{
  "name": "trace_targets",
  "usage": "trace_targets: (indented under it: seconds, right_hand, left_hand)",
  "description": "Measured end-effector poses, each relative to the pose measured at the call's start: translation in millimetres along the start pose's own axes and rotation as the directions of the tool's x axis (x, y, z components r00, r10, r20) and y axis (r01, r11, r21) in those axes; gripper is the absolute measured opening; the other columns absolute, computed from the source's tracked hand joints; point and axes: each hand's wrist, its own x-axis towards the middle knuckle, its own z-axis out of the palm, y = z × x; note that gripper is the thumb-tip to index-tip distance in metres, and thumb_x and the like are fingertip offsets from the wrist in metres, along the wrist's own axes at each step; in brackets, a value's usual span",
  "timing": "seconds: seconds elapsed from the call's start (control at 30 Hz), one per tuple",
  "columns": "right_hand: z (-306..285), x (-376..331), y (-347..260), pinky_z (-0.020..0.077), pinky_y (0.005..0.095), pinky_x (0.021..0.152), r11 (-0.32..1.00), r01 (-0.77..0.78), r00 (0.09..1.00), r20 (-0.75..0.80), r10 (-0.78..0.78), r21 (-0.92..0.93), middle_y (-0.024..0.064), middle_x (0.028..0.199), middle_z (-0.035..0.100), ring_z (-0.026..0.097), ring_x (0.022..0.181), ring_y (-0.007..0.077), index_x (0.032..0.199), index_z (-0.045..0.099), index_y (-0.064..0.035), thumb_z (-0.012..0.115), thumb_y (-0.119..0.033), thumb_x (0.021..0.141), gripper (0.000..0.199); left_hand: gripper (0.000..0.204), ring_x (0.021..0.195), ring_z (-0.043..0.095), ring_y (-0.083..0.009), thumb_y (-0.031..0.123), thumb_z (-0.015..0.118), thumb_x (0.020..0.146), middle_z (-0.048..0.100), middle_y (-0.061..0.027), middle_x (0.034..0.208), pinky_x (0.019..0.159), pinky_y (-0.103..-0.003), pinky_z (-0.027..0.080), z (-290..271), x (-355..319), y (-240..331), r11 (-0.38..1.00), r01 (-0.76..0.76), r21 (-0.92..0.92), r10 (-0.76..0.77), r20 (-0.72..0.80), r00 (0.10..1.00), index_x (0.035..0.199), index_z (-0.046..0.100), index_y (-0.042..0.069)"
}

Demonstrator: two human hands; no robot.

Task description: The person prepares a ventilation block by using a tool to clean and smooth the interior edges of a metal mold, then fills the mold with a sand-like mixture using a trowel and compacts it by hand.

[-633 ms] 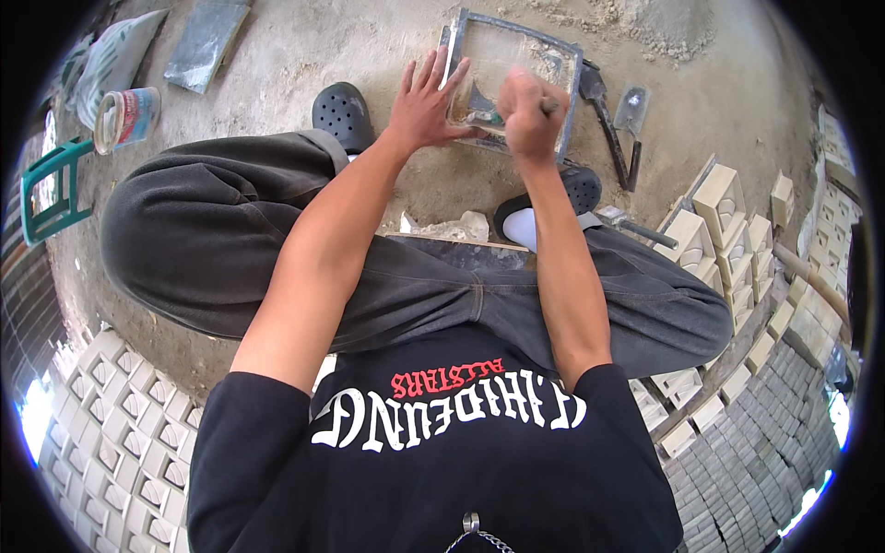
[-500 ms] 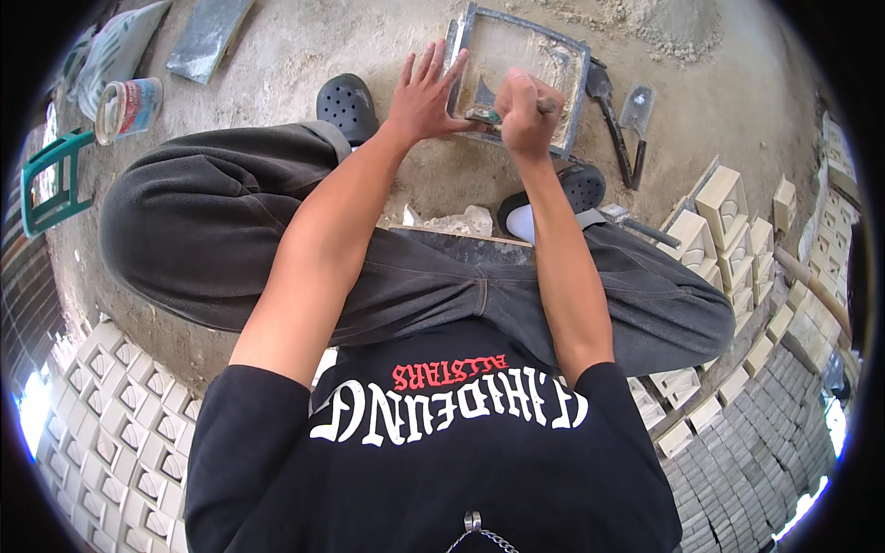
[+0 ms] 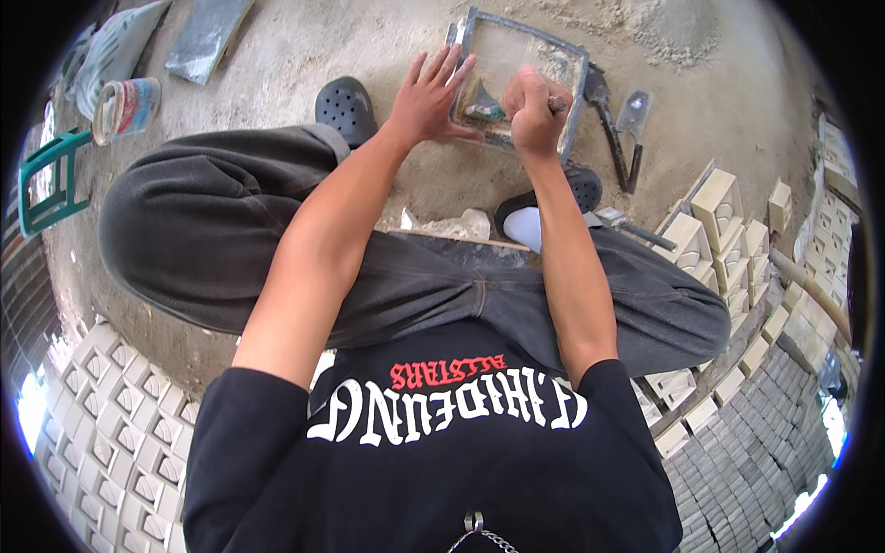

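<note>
A square metal mould frame (image 3: 572,64) lies on the sandy ground in front of me, filled with pale wet mortar. My left hand (image 3: 429,92) lies flat on the frame's left edge, fingers spread. My right hand (image 3: 533,109) is a fist closed around the handle of a small trowel (image 3: 479,100), whose dark blade rests inside the frame between both hands. My legs in dark trousers fold across the middle of the view.
Two more trowels (image 3: 619,120) lie right of the frame. Stacks of cast cream blocks (image 3: 728,230) stand at right, more patterned blocks (image 3: 101,415) at lower left. A paint can (image 3: 124,106), a green stool (image 3: 46,180) and a sack (image 3: 111,51) sit at upper left.
The view has shifted slightly. My right hand has moved a little within the frame with the trowel. My left hand stays pressed on the frame's edge.
</note>
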Motion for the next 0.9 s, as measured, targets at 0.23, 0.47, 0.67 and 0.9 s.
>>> trace_targets:
  seconds: [0.23, 0.47, 0.67, 0.9]
  right_hand:
    - [-25, 4, -6, 0.0246, 0.0290, 0.044, 0.968, -0.215, 0.976, -0.002, 0.217, 0.128, 0.0002, 0.049, 0.040, 0.033, 0.044, 0.0086, 0.052, 0.037, -0.0038, 0.051, -0.014, 0.096, 0.047]
    - [-46, 2, -15, 0.0226, 0.0286, 0.043, 0.981, -0.164, 0.982, -0.075, 0.172, 0.103, -0.0010, 0.050, 0.039, 0.031, 0.044, 0.0075, 0.054, 0.036, -0.0053, 0.050, -0.015, 0.097, 0.046]
    - [-69, -8, -22, 0.0217, 0.0296, 0.043, 0.991, -0.062, 0.992, -0.105, 0.074, 0.116, -0.0010, 0.051, 0.039, 0.031, 0.044, 0.0083, 0.054, 0.037, -0.0034, 0.048, -0.014, 0.098, 0.046]
    - [-93, -10, -10, 0.0206, 0.0287, 0.044, 0.974, -0.149, 0.982, -0.089, 0.165, 0.169, -0.0011, 0.051, 0.037, 0.030, 0.045, 0.0080, 0.054, 0.036, -0.0033, 0.047, -0.014, 0.099, 0.047]
  left_hand:
    - [0.130, 0.151, 0.014, -0.0312, 0.088, 0.063, 0.058, 0.019, -0.0157, 0.162, 0.121, -0.053, 0.010, 12, 15, 23, 0.999, 0.024, -0.025, -0.024, 0.022, 0.999, 0.157, 0.021, 0.015]
    - [0.125, 0.151, 0.013, -0.0308, 0.085, 0.065, 0.060, 0.018, -0.0159, 0.162, 0.121, -0.053, 0.008, 15, 30, 37, 1.000, -0.001, -0.024, 0.002, 0.057, 0.998, 0.157, 0.023, 0.017]
    - [0.124, 0.151, 0.015, -0.0279, 0.083, 0.066, 0.061, 0.020, -0.0131, 0.162, 0.122, -0.052, 0.008, 16, 39, 50, 0.994, -0.102, -0.024, 0.104, 0.098, 0.990, 0.156, 0.023, 0.016]
    - [0.124, 0.150, 0.018, -0.0271, 0.085, 0.064, 0.062, 0.022, -0.0115, 0.161, 0.122, -0.052, 0.006, 27, 44, 77, 0.991, -0.131, -0.010, 0.131, 0.133, 0.982, 0.157, 0.022, 0.016]
